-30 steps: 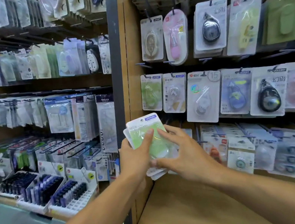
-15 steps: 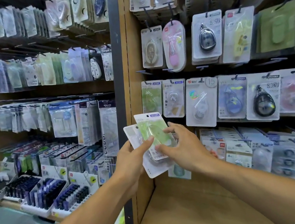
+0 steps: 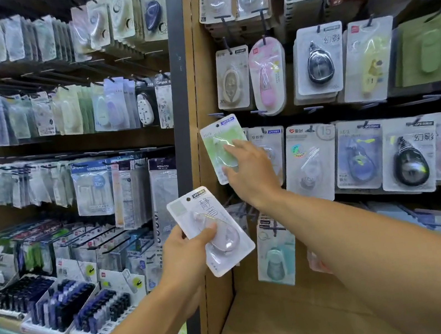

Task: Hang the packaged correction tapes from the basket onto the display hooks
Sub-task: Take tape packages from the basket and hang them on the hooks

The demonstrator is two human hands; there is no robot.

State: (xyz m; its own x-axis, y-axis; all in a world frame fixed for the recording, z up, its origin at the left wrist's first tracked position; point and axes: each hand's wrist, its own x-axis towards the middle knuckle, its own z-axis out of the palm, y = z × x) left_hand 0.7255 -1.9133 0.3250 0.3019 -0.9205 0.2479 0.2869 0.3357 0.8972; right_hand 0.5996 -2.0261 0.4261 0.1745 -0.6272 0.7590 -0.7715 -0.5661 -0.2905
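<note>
Both arms bare, coming up from bottom of view. Left hand [image 3: 182,249] lower, near middle, wrist bent back a bit, thumb pressed flat across front of a pack, other fingers hidden behind it, firm grip. Right arm stretched further out and higher, right hand [image 3: 249,172] reaching far, back of hand toward camera, fingertips and thumb pinching lower part of another pack.

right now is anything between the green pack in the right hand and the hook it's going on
Nothing visible blocks it. The right hand holds the green pack up at the leftmost hook, whose tip is bare.
</note>
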